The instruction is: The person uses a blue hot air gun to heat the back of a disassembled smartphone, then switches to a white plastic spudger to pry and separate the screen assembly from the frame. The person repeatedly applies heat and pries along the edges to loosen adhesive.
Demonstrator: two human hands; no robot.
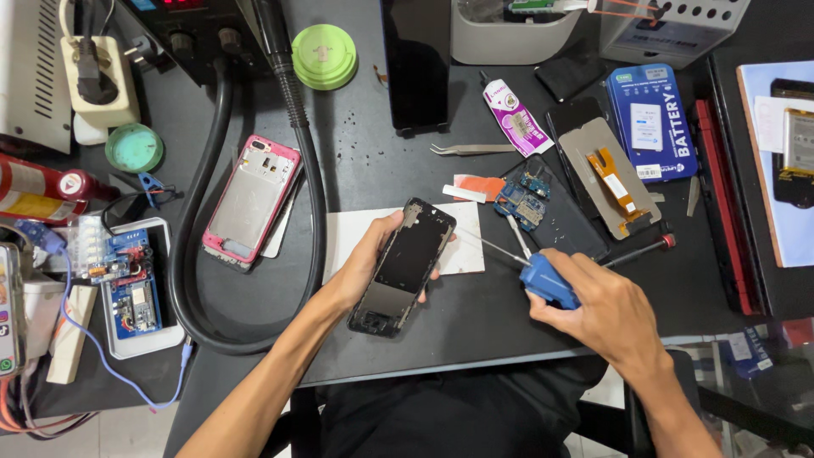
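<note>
Phone frame (pixel 402 267), one, is lying tilted beside the white mat (pixel 465 246), the left hand (pixel 366 263) clasping its edge. The right hand (pixel 604 318) is gripping one blue-handled screwdriver (pixel 543 278), tip nearing the frame's upper corner; keeping the shaft aligned with the screw seems advisable. Right of the frame: one circuit board (pixel 524 199).

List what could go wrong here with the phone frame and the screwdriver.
1. The screwdriver tip points at the phone frame, which the left hand grips only by its edges; a slip might gouge it.
2. The loose circuit board lies just beyond the right hand and could get knocked.
</note>
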